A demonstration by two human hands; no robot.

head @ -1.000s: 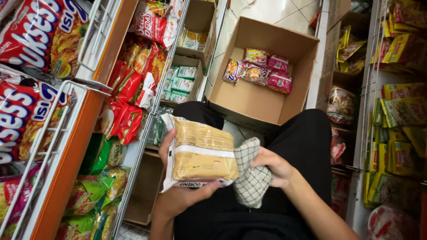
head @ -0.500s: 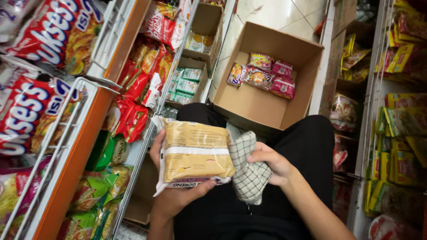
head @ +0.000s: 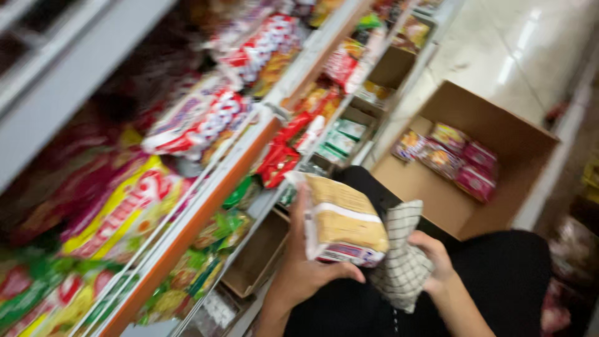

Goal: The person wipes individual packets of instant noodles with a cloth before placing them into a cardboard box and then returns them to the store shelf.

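Note:
My left hand grips a clear pack of pale yellow biscuits from below, holding it over my lap in black trousers. My right hand is closed on a white checked cloth that presses against the pack's right side. The picture is blurred by head motion.
Shelves full of red, yellow and green snack packets rise on my left, with an orange edge rail. An open cardboard box holding several snack packets sits on the tiled floor ahead. A small brown box stands on the lowest shelf.
The view has swung left toward the shelves. Both hands keep the biscuit pack and the cloth, now shifted to the right in the picture.

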